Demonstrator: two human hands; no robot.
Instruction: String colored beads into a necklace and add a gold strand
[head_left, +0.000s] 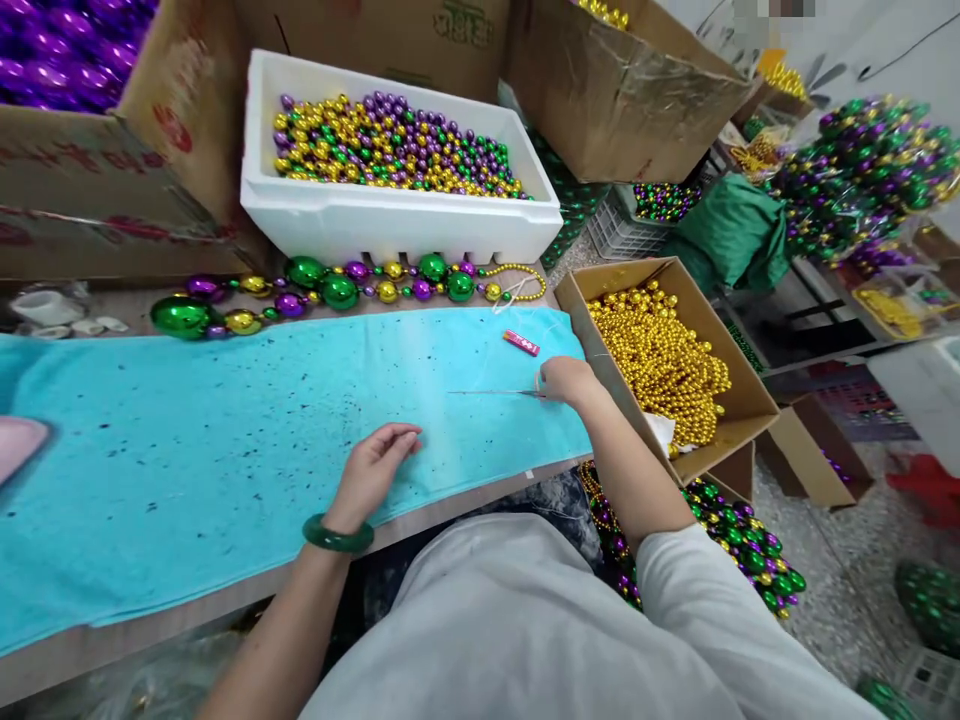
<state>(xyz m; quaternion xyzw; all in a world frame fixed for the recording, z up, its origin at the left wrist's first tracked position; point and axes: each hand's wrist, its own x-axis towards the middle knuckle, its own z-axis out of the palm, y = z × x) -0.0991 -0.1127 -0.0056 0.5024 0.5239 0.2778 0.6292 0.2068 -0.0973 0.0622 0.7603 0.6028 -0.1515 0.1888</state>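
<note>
My right hand [568,381] is closed around the handle end of a pair of scissors [495,392], whose thin blades point left, low over the blue cloth [300,400]. Over the front part of the cloth, my left hand [375,468] has thumb and fingertips pressed together; anything between them is too small to make out. A green bangle [337,534] circles the left wrist. Just beyond the right hand lies a small pink packet [520,343]. Along the cloth's far edge stretches a bead necklace [339,291] of large green, purple and gold beads.
A white foam box [397,220] of mixed beads stands behind the necklace. To the right, a cardboard box [720,445] holds gold bead strands [652,350]. A larger carton [67,200] with purple beads is at left. Something pink [19,445] touches the left edge.
</note>
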